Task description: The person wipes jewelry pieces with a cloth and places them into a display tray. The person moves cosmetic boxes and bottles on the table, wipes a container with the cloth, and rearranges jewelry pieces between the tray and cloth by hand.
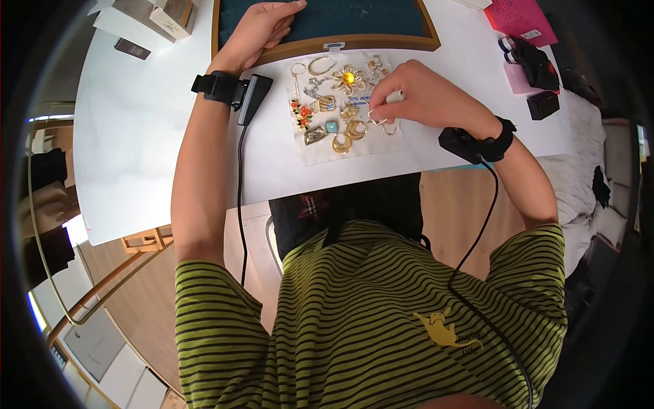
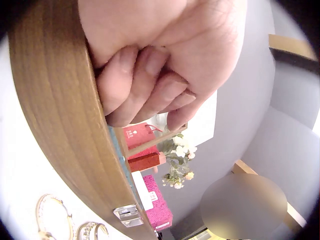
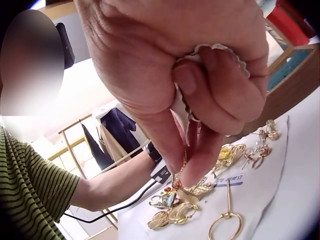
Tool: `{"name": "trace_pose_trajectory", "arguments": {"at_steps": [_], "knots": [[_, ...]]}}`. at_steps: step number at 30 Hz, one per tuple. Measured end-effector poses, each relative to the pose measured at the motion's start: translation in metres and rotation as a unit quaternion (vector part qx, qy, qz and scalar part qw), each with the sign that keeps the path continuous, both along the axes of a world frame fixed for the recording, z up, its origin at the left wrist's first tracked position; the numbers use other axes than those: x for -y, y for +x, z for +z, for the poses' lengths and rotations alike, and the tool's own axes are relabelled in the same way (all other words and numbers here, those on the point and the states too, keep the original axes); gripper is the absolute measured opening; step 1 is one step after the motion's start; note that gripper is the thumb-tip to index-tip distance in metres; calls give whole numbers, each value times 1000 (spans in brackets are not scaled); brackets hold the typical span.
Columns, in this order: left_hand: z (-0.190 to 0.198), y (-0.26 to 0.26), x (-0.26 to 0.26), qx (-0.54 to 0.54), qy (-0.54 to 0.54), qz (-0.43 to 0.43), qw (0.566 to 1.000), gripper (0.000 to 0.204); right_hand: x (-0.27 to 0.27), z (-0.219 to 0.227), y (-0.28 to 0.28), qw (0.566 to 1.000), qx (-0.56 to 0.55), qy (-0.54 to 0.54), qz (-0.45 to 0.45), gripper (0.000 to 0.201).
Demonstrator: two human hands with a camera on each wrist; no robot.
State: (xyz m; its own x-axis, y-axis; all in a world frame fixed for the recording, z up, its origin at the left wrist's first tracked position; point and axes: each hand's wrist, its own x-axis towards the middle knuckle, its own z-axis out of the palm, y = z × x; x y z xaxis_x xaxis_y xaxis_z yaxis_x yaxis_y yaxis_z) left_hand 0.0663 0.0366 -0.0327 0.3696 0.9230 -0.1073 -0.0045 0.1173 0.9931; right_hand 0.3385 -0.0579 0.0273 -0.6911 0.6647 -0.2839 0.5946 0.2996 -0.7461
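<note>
My left hand rests at the front rim of a wooden jewelry box with dark teal lining, its fingers loosely curled against the wood. Over the right side of a white sheet is my right hand. Its fingertips pinch a thin gold chain-like earring, partly hidden, while the other fingers curl round a white scalloped-edged cloth. Gold jewelry lies across the sheet: a flower brooch with a yellow center, a hoop, a turquoise-stone piece and red-orange flowers.
A metal clasp sits on the box front. White boxes and a small black box stand at the back left. At the right are a pink box and another black box. Cables trail from both wrists.
</note>
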Motion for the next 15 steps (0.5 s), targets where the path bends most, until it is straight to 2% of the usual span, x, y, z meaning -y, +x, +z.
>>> {"name": "trace_pose_trajectory", "arguments": {"at_steps": [1,3,5,9,11,15], "knots": [[-12,-4,-4,19,-4,-15,1000,44,-2,-14,-3,1000,-4,-11,14,15],[-11,-4,-3,11,-12,-3,1000,44,0,-14,-4,999,-13,-15,27,15],[-7,-3,-2,5,-20,8,1000,44,2,-13,-6,995,38,14,88,14],[0,-1,-1,10,-32,8,999,45,-4,-21,-4,994,41,45,88,13],[1,-1,0,5,-32,5,999,46,-5,-26,-3,981,47,168,89,12],[0,-4,0,16,-24,1,1000,46,-4,-26,-6,984,58,154,68,11]]}}
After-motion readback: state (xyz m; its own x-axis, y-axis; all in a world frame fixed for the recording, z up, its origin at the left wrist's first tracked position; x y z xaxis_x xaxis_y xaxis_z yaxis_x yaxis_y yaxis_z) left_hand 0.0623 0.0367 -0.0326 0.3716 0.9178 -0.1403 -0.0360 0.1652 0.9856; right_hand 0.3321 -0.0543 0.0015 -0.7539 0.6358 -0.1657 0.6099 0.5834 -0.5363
